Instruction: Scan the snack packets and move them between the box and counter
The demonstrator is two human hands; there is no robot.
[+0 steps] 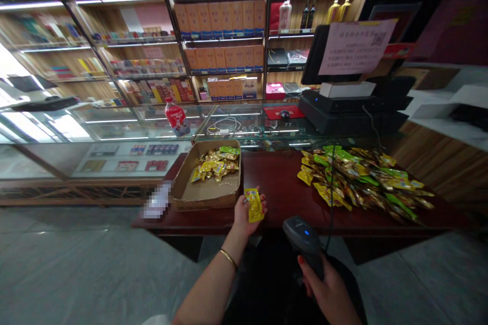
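Dark-red surface (269,172), front edge: left hand (241,217) holds one yellow packet (254,205) just beside near right corner of carton (206,203); probably light, soft, slippery, best pinched at a flat sealed end; right hand (319,279) grips one scanner (302,233).

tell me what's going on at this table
A person's left grip holds up a yellow packet near the corner of an open box. The right grip is round a handheld scanner with a blue light on. The box sits on the table with some packets in it, mostly yellow and gold with a green one. A bigger loose pile of such packets lies at the right end of the table.
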